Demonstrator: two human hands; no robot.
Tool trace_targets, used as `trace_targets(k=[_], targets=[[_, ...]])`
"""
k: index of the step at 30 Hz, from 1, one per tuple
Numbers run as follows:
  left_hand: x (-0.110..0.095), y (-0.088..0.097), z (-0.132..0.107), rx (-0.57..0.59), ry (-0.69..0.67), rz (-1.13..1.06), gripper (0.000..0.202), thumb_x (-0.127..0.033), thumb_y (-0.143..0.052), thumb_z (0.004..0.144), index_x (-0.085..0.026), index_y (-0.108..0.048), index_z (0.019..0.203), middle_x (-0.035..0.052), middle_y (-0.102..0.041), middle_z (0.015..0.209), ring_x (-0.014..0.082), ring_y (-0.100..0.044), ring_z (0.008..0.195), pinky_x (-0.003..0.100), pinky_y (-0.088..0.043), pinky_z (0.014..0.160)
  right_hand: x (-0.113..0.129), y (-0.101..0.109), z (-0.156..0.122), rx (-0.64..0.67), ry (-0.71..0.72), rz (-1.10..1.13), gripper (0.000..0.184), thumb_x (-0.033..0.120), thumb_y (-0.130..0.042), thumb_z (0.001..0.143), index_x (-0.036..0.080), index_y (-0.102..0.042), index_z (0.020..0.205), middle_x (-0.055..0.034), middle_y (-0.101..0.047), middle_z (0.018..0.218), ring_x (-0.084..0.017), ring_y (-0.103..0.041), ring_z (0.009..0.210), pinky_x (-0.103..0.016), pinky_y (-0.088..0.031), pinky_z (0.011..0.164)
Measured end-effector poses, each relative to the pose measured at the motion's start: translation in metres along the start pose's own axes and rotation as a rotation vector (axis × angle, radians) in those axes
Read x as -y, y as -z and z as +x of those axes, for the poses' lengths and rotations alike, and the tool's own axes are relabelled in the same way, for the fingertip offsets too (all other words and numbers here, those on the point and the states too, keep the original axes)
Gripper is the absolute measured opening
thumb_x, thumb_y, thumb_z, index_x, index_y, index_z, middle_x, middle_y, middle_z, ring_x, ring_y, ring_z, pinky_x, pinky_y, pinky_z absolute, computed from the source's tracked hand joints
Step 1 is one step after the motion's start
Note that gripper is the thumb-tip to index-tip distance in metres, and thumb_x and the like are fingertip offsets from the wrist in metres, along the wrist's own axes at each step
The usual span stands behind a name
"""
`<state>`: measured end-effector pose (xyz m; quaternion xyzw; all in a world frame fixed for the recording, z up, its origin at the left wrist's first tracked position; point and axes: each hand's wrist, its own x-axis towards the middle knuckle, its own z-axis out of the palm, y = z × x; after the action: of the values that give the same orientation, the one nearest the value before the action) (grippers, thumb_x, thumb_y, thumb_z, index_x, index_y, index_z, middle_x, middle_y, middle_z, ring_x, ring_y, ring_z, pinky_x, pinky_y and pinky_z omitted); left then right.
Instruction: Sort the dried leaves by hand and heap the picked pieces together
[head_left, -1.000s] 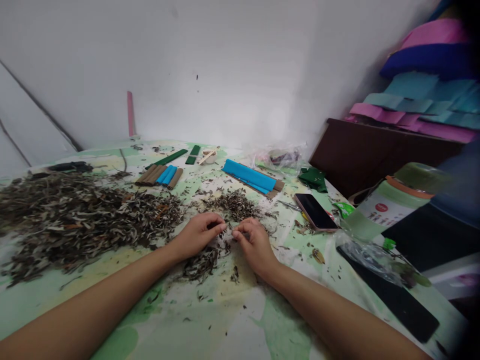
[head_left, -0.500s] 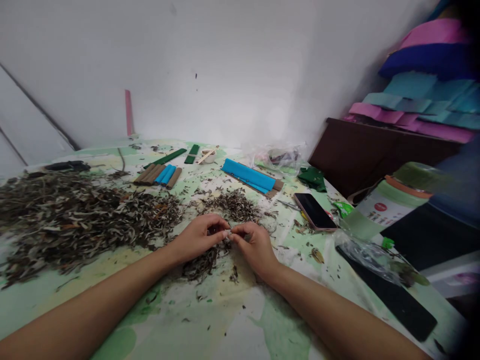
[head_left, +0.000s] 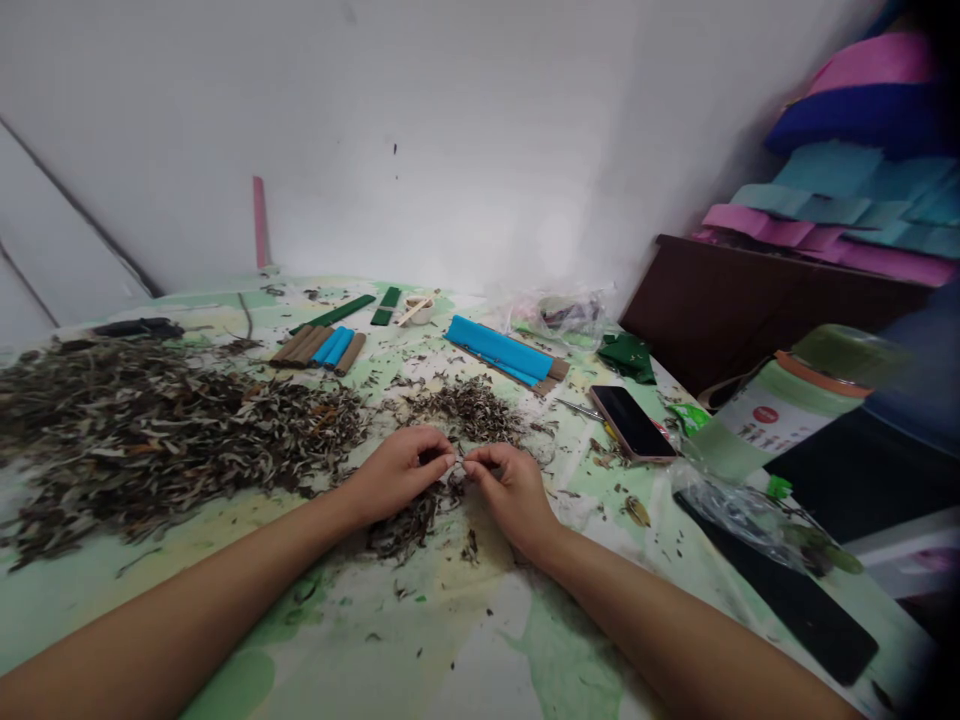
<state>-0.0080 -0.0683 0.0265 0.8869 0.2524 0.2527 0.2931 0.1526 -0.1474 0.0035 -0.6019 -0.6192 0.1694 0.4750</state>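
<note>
Above the small heaps of dried leaves, my left hand (head_left: 409, 472) and my right hand (head_left: 514, 495) face each other with thumb and forefinger pinched. A tiny pale bit of dried leaf (head_left: 460, 462) seems to span the narrow gap between the fingertips, though it is too small to see well. Just beyond my hands lies a low heap of dark, crumbled leaves (head_left: 476, 408). A smaller clump (head_left: 405, 532) sits under and in front of my left hand. The large pile of curled dry leaves (head_left: 165, 440) spreads across the table at left.
Brown and blue rolls (head_left: 319, 348), green strips (head_left: 334, 313) and a small bowl (head_left: 418, 310) stand at the back. A blue folded sheet (head_left: 501, 350) lies beyond the heap. At right are scissors (head_left: 581, 409), a phone (head_left: 632, 422), a green-capped jar (head_left: 780, 405) and clear plastic (head_left: 739, 515).
The fingertips of my two hands have drawn slightly apart, leaving a narrow gap where they nearly met. The leaf heaps look the same.
</note>
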Motion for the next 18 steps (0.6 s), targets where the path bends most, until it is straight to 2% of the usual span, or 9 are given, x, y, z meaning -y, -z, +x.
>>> trace_targets(k=[14,18], targets=[[-0.0043,0.0013,-0.0007,0.027,-0.030,-0.054,0.013,-0.020,-0.046,0.074,-0.016,-0.056,0.068,-0.0004,-0.055,0.066,0.0130,-0.050,0.065,0.023,-0.037,0.060,0.0060,0.0010,-0.0035,0.046,0.072,-0.002,0.017,0.024,-0.049,0.086,0.018,-0.055,0.071,-0.0007,-0.058,0.071,-0.015,-0.052,0.072,-0.025,-0.037,0.067],[0.0008,0.0050,0.0003,-0.013,-0.041,-0.056,0.013,-0.021,-0.044,0.073,-0.016,-0.052,0.063,-0.0011,-0.052,0.063,0.0128,-0.048,0.062,0.023,-0.037,0.060,0.0026,0.0049,-0.0014,-0.009,0.048,0.014,0.018,0.024,-0.046,0.087,0.018,-0.053,0.071,-0.0006,-0.055,0.069,-0.015,-0.050,0.069,-0.025,-0.036,0.064]])
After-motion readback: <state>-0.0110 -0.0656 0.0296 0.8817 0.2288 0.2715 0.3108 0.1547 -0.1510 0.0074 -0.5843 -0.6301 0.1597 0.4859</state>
